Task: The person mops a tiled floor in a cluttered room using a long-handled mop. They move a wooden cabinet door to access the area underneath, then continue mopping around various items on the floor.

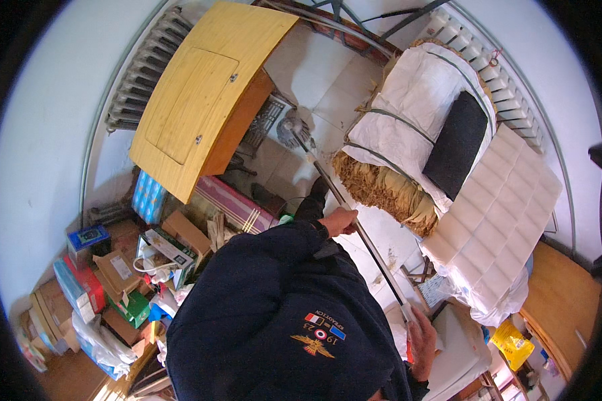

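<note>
A mop is held slantwise in front of me by its metal pole (331,183). My left hand (339,222) wraps around the middle of the pole. Lower down, my right hand (421,343) grips the near end, where a bit of red shows by the fingers. The grey, stringy mop head (293,131) rests on the tiled floor (338,92), close to the open underside of a yellow wooden cabinet (195,95). Right beside the mop head lies a dark grated panel (263,120). A dark trouser leg (313,200) shows beyond my left hand.
Right of the pole lies a strapped bundle in white cloth (401,110) with frayed brown fibre ends, a black folded piece (459,145) on top. A pale quilted pad (496,210) adjoins it. Cardboard boxes (118,275) and bags crowd the left. Radiators (148,70) line the walls.
</note>
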A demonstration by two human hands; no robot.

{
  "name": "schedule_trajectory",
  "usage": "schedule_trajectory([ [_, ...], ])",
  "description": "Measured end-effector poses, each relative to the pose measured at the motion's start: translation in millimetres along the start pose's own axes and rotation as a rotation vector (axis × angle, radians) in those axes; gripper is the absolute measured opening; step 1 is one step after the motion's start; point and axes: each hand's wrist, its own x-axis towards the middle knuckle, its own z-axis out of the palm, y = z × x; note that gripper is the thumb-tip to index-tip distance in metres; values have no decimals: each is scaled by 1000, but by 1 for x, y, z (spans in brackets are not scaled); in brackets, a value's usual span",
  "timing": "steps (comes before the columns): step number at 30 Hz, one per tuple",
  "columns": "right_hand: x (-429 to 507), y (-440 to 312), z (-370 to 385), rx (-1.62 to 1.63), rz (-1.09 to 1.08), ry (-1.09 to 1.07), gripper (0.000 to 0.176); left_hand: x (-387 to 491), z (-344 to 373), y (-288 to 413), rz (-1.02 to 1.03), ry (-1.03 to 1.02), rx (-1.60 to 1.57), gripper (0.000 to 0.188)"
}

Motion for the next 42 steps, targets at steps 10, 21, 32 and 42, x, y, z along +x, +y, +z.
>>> schedule_trajectory([
  [10,60,-69,87,-326,-76,-126,42,63,-102,2,571,264,1726,13],
  [21,-6,-41,59,-418,-7,-65,42,24,-44,-40,1063,-122,1143,17],
  [32,-106,25,23,-189,49,79,43,64,9,-142,-293,-230,191,27],
  [42,-171,133,44,136,408,-160,49,10,5,-177,-107,-397,502,18],
])
